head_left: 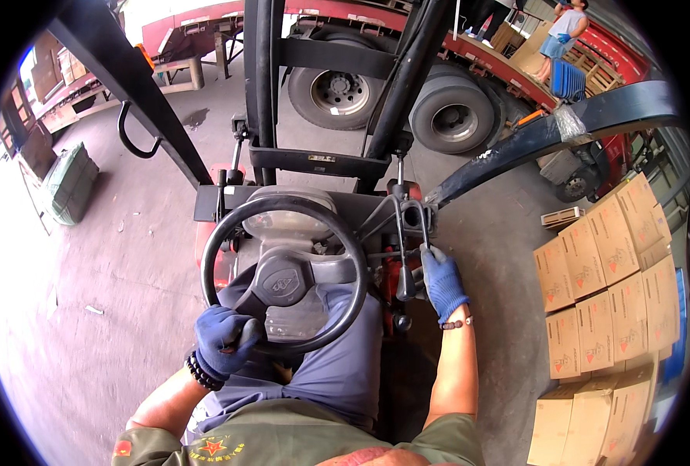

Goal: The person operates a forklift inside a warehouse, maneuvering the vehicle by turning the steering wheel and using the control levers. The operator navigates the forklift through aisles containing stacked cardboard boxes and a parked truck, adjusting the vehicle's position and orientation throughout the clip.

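Grasping the lower-left rim of the steering wheel [284,281], left of frame centre, the left hand [224,339] apparently frees the right hand [443,283] for the control lever [426,231], right of centre; right-hand contact shows, closure cannot be determined.

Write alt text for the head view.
Someone sits at a forklift's controls, gloved left hand gripping the steering wheel, gloved right hand on a lever. Ahead stands a red truck; stacked cartons stand at right.
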{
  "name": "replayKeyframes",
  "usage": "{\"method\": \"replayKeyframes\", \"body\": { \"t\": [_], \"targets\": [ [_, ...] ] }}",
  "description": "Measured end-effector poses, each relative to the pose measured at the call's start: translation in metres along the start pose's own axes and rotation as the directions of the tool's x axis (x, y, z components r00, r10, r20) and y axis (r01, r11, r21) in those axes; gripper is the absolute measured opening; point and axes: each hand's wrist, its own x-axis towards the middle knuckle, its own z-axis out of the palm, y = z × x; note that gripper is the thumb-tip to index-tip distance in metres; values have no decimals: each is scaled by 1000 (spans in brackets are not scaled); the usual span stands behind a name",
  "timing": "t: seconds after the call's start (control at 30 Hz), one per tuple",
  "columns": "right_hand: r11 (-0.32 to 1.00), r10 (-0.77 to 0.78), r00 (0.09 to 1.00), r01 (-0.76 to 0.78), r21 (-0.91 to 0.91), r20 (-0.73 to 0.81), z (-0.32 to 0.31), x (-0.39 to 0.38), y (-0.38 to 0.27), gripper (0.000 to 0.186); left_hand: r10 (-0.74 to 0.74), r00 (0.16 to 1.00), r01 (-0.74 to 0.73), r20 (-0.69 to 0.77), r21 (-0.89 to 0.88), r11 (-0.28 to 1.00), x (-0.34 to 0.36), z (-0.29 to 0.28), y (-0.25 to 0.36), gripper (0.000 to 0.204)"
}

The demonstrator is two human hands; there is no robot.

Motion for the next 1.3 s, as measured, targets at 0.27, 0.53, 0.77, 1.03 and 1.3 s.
{"method": "replayKeyframes", "body": {
  "t": [0.27, 0.53, 0.77, 1.03, 1.3],
  "targets": [
    [999, 35, 995, -36, -15, -92, 5, 3, 32, 37, 130, 968, -104, 217, -127, 986, 16, 14, 6, 15],
    [998, 51, 996, -48, 39, -77, 20, -4, 31, 36, 337, 871, -284, 357, -193, 939, 34, 51, 34, 41],
    [999, 38, 998, -38, -1, -48, 16, -29, 33, 35, 379, 900, -309, 216, -297, 903, 73, 119, 67, 44],
    [998, 60, 996, -61, -9, -64, 37, -46, 15, 37, 79, 997, -78, 21, -70, 995, 198, 61, 50, 45],
    [996, 66, 997, -64, 56, -32, 25, -33, 40, 38, -172, 972, 150, -159, -143, 978, 188, -2, -14, 36]
  ]
}}
